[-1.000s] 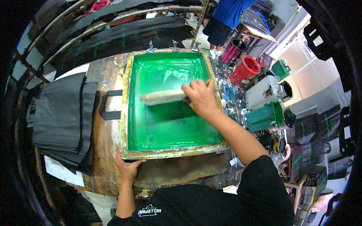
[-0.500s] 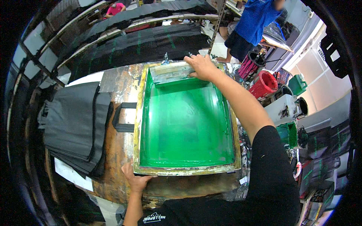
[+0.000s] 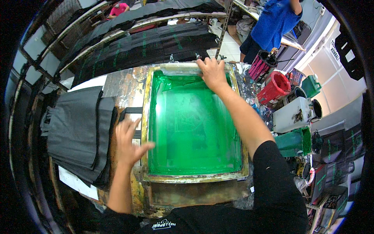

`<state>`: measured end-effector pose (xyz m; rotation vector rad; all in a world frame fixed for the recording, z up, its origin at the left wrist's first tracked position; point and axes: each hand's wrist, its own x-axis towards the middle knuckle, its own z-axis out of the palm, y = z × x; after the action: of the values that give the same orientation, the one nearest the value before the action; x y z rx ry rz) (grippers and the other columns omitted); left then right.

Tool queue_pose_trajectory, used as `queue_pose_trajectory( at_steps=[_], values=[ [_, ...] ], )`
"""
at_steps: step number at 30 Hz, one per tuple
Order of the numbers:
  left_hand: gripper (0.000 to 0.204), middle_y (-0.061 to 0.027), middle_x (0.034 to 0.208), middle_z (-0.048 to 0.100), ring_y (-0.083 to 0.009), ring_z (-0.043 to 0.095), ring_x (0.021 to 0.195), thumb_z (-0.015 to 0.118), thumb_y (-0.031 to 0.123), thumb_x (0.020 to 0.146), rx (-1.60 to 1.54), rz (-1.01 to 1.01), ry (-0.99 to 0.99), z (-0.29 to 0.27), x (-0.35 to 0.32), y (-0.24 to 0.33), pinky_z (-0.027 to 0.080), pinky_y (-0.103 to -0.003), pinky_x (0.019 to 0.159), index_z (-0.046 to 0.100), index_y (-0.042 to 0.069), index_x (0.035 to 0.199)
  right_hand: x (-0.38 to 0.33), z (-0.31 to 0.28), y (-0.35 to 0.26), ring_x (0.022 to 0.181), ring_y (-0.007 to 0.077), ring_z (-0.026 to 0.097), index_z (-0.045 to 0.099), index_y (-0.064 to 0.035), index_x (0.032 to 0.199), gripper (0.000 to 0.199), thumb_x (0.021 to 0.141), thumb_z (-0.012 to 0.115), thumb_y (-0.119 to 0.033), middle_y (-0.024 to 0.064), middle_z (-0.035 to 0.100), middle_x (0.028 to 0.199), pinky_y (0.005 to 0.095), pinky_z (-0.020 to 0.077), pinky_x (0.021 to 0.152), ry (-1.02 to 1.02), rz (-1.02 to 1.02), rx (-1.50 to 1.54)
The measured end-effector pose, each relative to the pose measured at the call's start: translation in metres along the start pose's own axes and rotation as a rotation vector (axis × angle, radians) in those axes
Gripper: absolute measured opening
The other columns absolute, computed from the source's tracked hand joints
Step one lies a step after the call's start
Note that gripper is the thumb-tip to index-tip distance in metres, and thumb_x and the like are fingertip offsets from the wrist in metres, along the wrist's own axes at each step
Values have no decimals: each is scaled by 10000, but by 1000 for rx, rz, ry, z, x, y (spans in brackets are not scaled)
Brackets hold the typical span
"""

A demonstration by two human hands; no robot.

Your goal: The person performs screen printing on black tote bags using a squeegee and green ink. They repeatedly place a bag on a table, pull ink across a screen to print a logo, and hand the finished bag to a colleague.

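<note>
At the far end of the frame (image 3: 194,178), our right hand (image 3: 213,73) has its fingers bent over one end of the squeegee (image 3: 179,70); how tightly they grip, we cannot tell. The squeegee lies across that end, up by the rim, beyond most of the green ink (image 3: 194,144). Our left hand (image 3: 127,145) is spread wide beside the frame's left edge, holding nothing that we can see, its fingers near a black strap (image 3: 133,110). We cannot tell whether its thumb touches the rim.

To do this part well, we judge, we should settle the squeegee before the right fingers loosen, since, gripped at one end, it may twist or slide back into the ink. We would keep it square to the sides. The left hand does best to take only the frame's outer edge, away from the ink, and to leave the strap flat on the table (image 3: 122,85). Inked fingertips could easily mark the black cloth (image 3: 76,121) piled to the left.
</note>
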<state>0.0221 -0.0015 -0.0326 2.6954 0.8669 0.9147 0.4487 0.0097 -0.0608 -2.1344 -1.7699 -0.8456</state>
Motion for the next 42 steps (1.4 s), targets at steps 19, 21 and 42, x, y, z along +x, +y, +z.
queue_pose_trajectory(
  at_steps=[19, 21, 42],
  values=[
    [722, -165, 870, 701, -363, 701, 877, 631, 743, 888, 279, 197, 38, 159, 247, -52, 570, -485, 793, 679, 24, 839, 9, -10, 25, 1081, 270, 662, 571, -146, 1176, 592, 739, 917, -346, 54, 677, 1095, 546, 461, 927, -223, 48, 10],
    [733, -171, 856, 708, -366, 711, 868, 629, 750, 884, 282, 184, 15, 158, 243, -50, 578, -481, 784, 680, 21, 824, 5, -11, 25, 1067, 272, 665, 571, -137, 1180, 606, 735, 914, -366, 54, 681, 1089, 531, 461, 898, -230, 22, -9],
    [618, -131, 728, 577, -359, 607, 721, 779, 638, 808, 161, 236, 80, 70, 35, 41, 480, -482, 662, 547, 72, 720, -164, -160, -61, 998, 256, 628, 595, -150, 1164, 578, 696, 909, -277, 52, 636, 1012, 481, 441, 879, -272, -18, 23]
  ],
)
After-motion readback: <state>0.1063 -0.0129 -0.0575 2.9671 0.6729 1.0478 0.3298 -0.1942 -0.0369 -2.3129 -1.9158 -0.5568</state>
